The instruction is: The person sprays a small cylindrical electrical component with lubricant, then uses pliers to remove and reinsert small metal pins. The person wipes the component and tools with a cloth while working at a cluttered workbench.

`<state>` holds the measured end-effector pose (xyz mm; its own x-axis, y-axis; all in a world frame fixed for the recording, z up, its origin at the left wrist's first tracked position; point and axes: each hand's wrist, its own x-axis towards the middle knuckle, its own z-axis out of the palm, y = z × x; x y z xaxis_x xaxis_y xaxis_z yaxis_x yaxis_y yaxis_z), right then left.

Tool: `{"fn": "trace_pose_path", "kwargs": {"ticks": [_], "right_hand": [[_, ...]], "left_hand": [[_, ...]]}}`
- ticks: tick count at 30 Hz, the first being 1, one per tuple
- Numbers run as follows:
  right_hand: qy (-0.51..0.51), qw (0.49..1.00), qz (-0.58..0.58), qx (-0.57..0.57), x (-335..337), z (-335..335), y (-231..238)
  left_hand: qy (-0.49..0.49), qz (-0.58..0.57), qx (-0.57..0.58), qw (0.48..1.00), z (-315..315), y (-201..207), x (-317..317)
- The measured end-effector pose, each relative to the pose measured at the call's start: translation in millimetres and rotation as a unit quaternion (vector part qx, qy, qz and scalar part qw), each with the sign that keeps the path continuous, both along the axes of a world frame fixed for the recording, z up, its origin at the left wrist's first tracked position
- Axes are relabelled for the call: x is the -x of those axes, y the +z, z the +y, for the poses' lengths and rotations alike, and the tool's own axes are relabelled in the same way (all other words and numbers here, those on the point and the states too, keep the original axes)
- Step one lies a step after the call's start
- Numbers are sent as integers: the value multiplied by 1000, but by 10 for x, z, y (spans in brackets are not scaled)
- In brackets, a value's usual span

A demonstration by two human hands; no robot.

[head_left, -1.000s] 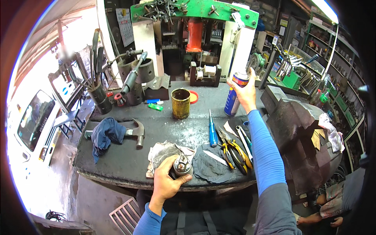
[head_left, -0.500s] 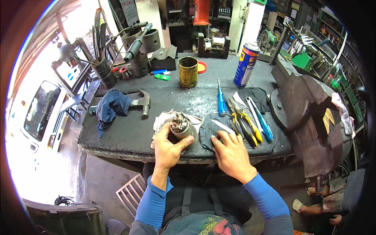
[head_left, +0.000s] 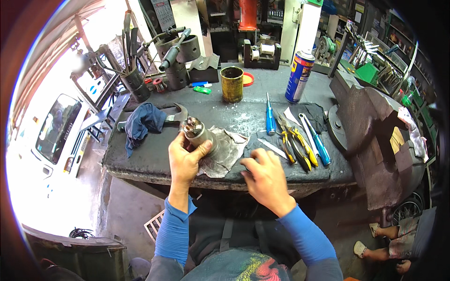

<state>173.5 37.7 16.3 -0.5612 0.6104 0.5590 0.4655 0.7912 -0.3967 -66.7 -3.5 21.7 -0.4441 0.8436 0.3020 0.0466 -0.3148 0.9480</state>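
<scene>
My left hand (head_left: pixel 183 161) is wrapped round a grey cylindrical metal part (head_left: pixel 200 137), tilted to the left, with copper-coloured and dark pieces showing in its top end. Beside it a stained, pale cloth (head_left: pixel 227 154) lies crumpled on the bench. My right hand (head_left: pixel 268 180) hovers over the bench's near edge, in front of a dark cloth (head_left: pixel 255 145). Its fingers are loosely bent, with a gap between thumb and forefinger, and I see nothing in them. Just beyond are a pale pointed blade (head_left: pixel 273 148) and yellow-and-black pliers (head_left: pixel 294 147).
On the dark bench (head_left: pixel 140 166) lie a claw hammer (head_left: pixel 176 115) under a blue rag (head_left: pixel 145 121) and a blue screwdriver (head_left: pixel 270 119). Behind them stand a rusty yellow can (head_left: pixel 232 86) and a blue spray can (head_left: pixel 300 77). A large vise (head_left: pixel 370 136) is at the right; another person's legs (head_left: pixel 386 241) show below.
My left hand has lifted the metal part off the pale cloth and moved it left, tilting it. My right hand has come off the dark cloth, drawn toward me and bent its fingers.
</scene>
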Motion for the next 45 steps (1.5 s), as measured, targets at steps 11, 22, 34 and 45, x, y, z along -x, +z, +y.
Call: {"fn": "trace_pose_path", "kwargs": {"ticks": [11, 22, 34, 45], "right_hand": [[122, 982, -61, -132, 417, 420, 197], [10, 996, 9, -85, -385, 173, -23], [-230, 967, 45, 96, -1191, 576, 298], [-197, 962, -92, 162, -1504, 639, 431]], "left_hand": [[58, 11, -44, 997, -345, 411, 95], [-23, 2, 41, 999, -159, -46, -426], [24, 78, 48, 996, -78, -270, -590], [67, 104, 27, 992, -283, -116, -525]]}}
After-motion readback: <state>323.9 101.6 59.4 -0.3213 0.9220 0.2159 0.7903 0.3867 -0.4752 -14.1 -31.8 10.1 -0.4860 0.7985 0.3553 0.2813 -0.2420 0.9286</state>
